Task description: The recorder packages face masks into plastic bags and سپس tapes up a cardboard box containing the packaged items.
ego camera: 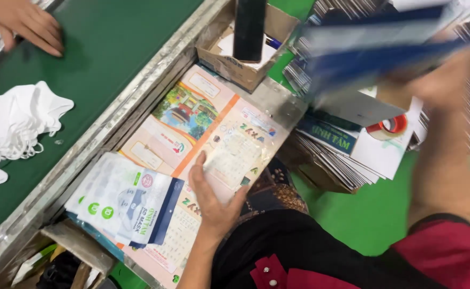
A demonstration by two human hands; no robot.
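Left hand (213, 198) lies flat, fingers spread and open, pressing a clear mask pouch (234, 158) onto the printed sheet covering the counter (278, 104). Right hand (433, 80) is raised high at the upper right, closed on a blue-and-white flat pack (374, 48); heavy motion blur, so exact finger grip is hard to read. Risk: with the arm swinging that fast, the blue pack could slip out or clip the cardboard box (245, 69) or the tape roll (387, 127) below. The stack of printed pouches (128, 200) near the left wrist sits at the counter edge and could slide off if nudged. Another person's hand (23, 24) rests on the green belt (106, 48), beside white masks (21, 120).
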